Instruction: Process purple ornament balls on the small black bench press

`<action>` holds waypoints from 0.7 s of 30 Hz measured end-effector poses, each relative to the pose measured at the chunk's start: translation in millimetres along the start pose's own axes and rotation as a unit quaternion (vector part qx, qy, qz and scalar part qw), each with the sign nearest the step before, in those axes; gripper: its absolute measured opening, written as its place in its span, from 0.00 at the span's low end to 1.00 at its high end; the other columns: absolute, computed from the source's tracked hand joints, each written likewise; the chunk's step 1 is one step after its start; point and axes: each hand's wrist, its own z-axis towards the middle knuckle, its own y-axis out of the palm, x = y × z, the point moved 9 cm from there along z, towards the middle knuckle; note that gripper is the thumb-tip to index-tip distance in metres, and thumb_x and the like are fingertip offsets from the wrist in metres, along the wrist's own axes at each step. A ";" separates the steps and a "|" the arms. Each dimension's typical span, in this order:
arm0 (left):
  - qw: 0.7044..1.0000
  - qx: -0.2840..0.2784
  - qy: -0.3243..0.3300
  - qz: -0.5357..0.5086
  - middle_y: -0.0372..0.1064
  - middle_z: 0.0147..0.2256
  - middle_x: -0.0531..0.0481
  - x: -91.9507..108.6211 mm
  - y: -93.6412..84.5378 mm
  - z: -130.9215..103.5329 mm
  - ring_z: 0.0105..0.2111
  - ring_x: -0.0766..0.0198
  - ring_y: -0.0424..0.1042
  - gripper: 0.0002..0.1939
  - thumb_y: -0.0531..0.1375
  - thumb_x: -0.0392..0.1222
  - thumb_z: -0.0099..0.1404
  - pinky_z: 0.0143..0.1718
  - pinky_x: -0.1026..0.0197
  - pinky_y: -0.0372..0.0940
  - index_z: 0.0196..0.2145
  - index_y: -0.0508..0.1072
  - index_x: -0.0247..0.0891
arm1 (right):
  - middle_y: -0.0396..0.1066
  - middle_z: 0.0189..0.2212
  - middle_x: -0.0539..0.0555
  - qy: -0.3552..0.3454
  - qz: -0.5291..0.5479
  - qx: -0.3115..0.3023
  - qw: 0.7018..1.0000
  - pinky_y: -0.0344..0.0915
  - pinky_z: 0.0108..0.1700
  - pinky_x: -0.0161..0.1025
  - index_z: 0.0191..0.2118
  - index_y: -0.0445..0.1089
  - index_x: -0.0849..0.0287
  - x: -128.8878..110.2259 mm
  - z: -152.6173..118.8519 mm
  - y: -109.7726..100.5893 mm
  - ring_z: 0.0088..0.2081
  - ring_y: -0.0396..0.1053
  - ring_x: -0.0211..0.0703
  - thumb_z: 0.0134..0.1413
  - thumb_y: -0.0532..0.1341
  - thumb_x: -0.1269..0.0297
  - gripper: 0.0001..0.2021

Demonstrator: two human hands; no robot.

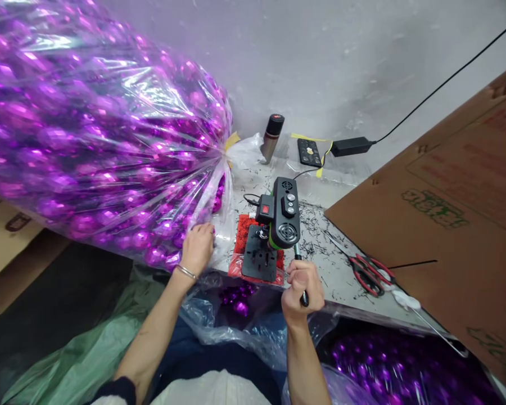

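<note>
My right hand (302,289) is wrapped round the black-gripped lever handle (305,298) of a small bench machine. The machine (287,211) has a black body with round vents, a red switch (265,209) and a flat black base plate (259,256). My left hand (198,247) is closed, with fingers curled, to the left of the base plate and against the plastic bag. What it holds, if anything, is hidden. Behind it bulges a clear bag (143,140) full of shiny purple baubles, gathered at its neck. Under the base plate lies a red cloth (241,239).
Short black scraps litter the table (333,281). Red-handled scissors (371,273) lie at right, beside a large cardboard box (438,214). Toward the wall are a dark bottle (273,138), a phone (309,152) and a power adapter (352,146). More purple baubles (383,365) sit below the edge.
</note>
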 end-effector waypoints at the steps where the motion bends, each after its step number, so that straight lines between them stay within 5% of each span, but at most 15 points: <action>1: 0.999 -0.023 -0.004 0.041 0.78 0.48 0.37 -9.3 1.3 9.4 0.48 0.42 0.75 0.12 0.60 0.37 0.65 0.52 0.40 0.70 0.46 0.78 0.41 | 0.64 0.22 0.47 -0.004 -0.001 -0.003 1.000 0.60 0.31 0.40 0.26 0.62 0.54 -0.2 -0.1 -0.1 0.26 0.67 0.40 0.65 0.53 0.77 0.16; 5: 0.986 -0.080 -0.009 0.144 0.77 0.46 0.36 -29.2 8.0 23.8 0.46 0.40 0.74 0.22 0.68 0.40 0.58 0.47 0.44 0.70 0.51 0.75 0.39 | 0.65 0.24 0.48 -0.017 0.000 -0.014 1.000 0.61 0.32 0.39 0.27 0.62 0.55 -0.1 -1.4 0.8 0.27 0.66 0.38 0.66 0.53 0.75 0.15; 9: 0.985 -0.101 -0.041 0.135 0.76 0.42 0.36 -35.5 11.0 24.4 0.45 0.38 0.75 0.25 0.72 0.41 0.56 0.46 0.45 0.70 0.50 0.75 0.37 | 0.66 0.24 0.48 -0.015 -0.002 -0.010 1.000 0.60 0.32 0.39 0.27 0.62 0.54 3.3 -4.9 1.2 0.27 0.65 0.38 0.67 0.52 0.74 0.15; 12: 0.993 -0.088 -0.050 0.065 0.75 0.42 0.36 -32.1 5.1 26.2 0.47 0.37 0.75 0.24 0.73 0.45 0.54 0.49 0.42 0.70 0.47 0.76 0.37 | 0.66 0.24 0.49 -0.012 0.001 -0.010 1.000 0.60 0.32 0.40 0.27 0.62 0.54 4.8 -6.3 1.4 0.27 0.65 0.38 0.67 0.52 0.73 0.15; 15: 0.990 -0.028 -0.076 -0.114 0.76 0.46 0.38 -23.7 -11.6 22.6 0.49 0.41 0.75 0.28 0.73 0.53 0.56 0.53 0.43 0.71 0.50 0.76 0.37 | 0.66 0.24 0.49 -0.015 -0.003 -0.009 1.000 0.61 0.32 0.40 0.28 0.62 0.54 4.1 -6.1 1.4 0.27 0.66 0.39 0.68 0.52 0.72 0.15; 17: 0.946 -0.011 -0.138 -0.293 0.76 0.48 0.40 -19.9 -14.1 12.3 0.47 0.47 0.77 0.32 0.69 0.59 0.60 0.49 0.48 0.73 0.56 0.73 0.38 | 0.66 0.24 0.48 -0.019 -0.008 -0.008 1.000 0.61 0.32 0.40 0.28 0.63 0.54 3.1 -5.6 1.5 0.26 0.65 0.39 0.68 0.52 0.72 0.15; 21: 0.761 -0.069 -0.258 -0.591 0.77 0.49 0.42 8.8 14.6 -18.4 0.43 0.53 0.80 0.33 0.67 0.61 0.62 0.41 0.54 0.76 0.58 0.71 0.39 | 0.65 0.23 0.48 -0.025 -0.006 0.006 1.000 0.60 0.31 0.40 0.27 0.63 0.55 1.8 -4.3 0.8 0.26 0.65 0.38 0.68 0.53 0.72 0.15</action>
